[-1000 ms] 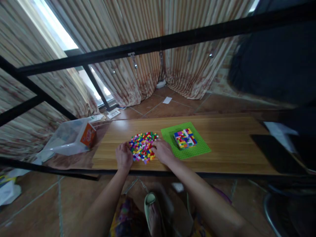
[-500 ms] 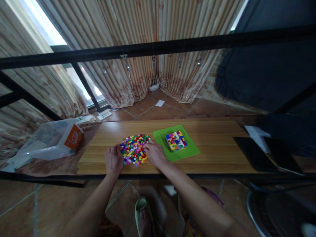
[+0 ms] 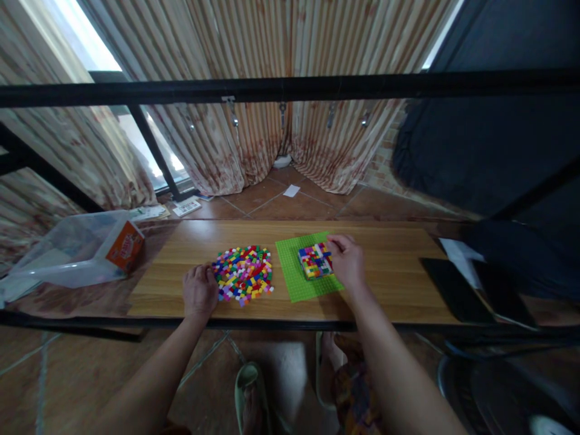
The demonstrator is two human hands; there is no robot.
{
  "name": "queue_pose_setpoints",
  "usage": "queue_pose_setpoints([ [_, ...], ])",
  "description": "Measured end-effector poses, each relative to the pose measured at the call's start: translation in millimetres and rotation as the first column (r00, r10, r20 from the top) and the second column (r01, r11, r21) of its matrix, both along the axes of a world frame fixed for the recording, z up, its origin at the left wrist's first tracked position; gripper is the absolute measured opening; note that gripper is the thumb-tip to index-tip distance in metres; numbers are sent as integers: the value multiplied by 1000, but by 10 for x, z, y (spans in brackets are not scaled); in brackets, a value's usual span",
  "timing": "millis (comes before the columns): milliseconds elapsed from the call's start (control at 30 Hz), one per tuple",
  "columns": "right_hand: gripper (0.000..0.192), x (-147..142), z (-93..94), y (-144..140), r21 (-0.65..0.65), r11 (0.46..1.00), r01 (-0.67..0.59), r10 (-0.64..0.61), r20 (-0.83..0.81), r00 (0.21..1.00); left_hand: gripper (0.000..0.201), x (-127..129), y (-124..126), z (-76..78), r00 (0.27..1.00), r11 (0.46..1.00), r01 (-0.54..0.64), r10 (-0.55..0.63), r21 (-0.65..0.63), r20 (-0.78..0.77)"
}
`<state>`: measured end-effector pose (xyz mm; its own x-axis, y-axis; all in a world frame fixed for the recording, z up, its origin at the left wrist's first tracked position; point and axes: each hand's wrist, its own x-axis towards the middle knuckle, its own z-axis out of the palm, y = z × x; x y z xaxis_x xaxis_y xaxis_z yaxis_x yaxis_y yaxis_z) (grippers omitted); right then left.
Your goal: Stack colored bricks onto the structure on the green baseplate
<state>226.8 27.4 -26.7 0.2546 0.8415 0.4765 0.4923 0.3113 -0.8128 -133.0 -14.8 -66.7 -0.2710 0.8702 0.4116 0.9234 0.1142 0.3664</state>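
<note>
At the left edge of the frame, a clear plastic bin (image 3: 67,251) lies tipped on its side, with an orange carton (image 3: 125,246) at its mouth, just off the left end of the wooden tabletop (image 3: 399,266) that runs across the middle of the frame. Some papers (image 3: 174,209) lie on the tiled floor behind it, below striped curtains (image 3: 254,66). Moving right, the left hand (image 3: 199,291) rests palm down on the wood, fingers loosely curled and holding nothing, its fingertips touching the left rim of a loose pile of small coloured bricks (image 3: 243,273) (red, yellow, blue, green, white and pink, spread flat in a rough round patch). Just right of the pile, and apart from it by a thin strip of bare wood, lies a green studded baseplate (image 3: 294,279). On the right part of the baseplate stands a square block of stacked bricks (image 3: 313,261), multicoloured and several layers high. The right hand (image 3: 348,261) lies against the right side of that block, fingers bent toward its top edge; whether they pinch a single brick or only press on the block cannot be made out. Farther right, toward the end of the table, a dark flat tablet (image 3: 455,289) sits beside a sheet of white paper (image 3: 455,251), well apart from both hands. A black metal bar (image 3: 290,87) crosses the upper part of the frame.
</note>
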Motion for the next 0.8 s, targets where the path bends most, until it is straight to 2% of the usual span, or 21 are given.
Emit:
queue_pose_setpoints([
  [100,22,140,-51,39,-33,998,58,-56,46,997,33,12,5,4,1000,1000,-11,11,2,7],
  [167,24,126,-44,51,-40,998,43,-39,90,995,33,15,5,3,1000,1000,-10,10,2,4],
  [333,25,-44,29,88,-68,993,-95,110,254,961,30,17,4,-6,1000,1000,-8,8,13,11],
  [500,23,-112,-9,184,-112,973,-204,229,298,927,31,25,2,1,1000,1000,-15,15,9,9],
  [567,24,-133,-37,198,-121,977,-176,206,315,926,30,30,-3,6,1000,1000,-10,10,11,15],
  [800,28,-372,-75,-10,-157,984,87,-30,335,942,30,47,-19,7,1000,1000,-16,16,-12,11],
])
